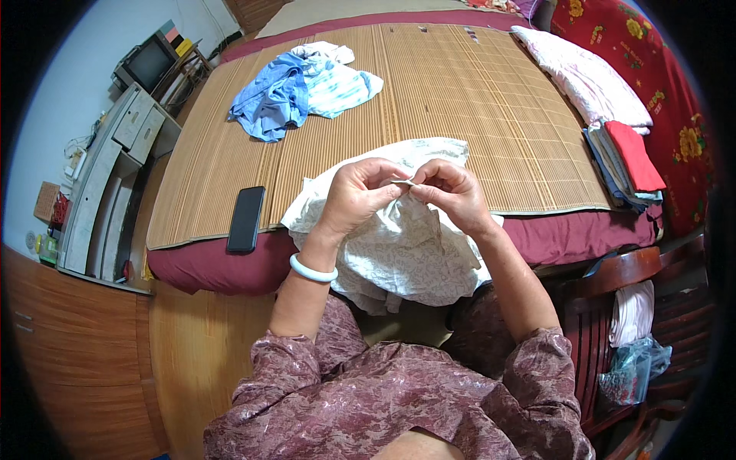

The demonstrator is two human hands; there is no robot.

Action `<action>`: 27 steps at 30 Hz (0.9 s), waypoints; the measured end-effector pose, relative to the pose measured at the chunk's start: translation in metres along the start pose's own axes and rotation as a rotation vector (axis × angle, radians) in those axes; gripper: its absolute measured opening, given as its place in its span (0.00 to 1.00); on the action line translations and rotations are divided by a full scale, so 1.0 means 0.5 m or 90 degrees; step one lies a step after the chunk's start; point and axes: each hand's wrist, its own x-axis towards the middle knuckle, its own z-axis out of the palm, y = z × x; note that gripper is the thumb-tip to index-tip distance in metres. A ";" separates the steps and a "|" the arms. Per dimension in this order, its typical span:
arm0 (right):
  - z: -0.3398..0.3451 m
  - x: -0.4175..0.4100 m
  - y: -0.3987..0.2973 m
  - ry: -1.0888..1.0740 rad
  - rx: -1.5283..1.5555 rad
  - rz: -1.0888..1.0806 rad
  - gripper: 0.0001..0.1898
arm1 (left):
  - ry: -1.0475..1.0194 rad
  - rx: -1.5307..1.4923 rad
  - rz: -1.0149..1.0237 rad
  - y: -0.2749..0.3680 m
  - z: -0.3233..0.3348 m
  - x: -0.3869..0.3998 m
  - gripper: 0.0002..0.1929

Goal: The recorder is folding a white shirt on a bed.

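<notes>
A white patterned cloth garment (402,259) drapes from the bed's edge down over my lap. My left hand (362,187) and my right hand (454,192) meet above it, fingertips almost touching. Between them they pinch a small narrow piece of the fabric (402,182), perhaps a strap or an edge. Its exact shape is partly hidden by my fingers. A pale bangle circles my left wrist. Left of the garment, a dark smartphone (246,218) lies at the front edge of the bamboo mat (460,115).
Blue and white crumpled clothes (287,92) lie farther back on the mat. At the right are a folded stack of clothes (629,161) and a pale quilt (586,80). A wooden chair (627,264) holds a plastic bag (632,371). A cabinet (103,190) stands left of the bed.
</notes>
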 end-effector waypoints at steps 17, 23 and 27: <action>0.041 -0.004 0.009 0.104 0.088 0.045 0.04 | 0.107 0.503 0.359 0.007 0.023 0.002 0.10; 0.068 -0.010 -0.017 0.147 0.083 -0.012 0.05 | 0.110 0.576 0.482 0.013 0.027 -0.003 0.17; 0.070 -0.014 -0.018 0.150 -0.001 -0.060 0.06 | 0.130 0.579 0.491 0.017 0.032 0.001 0.15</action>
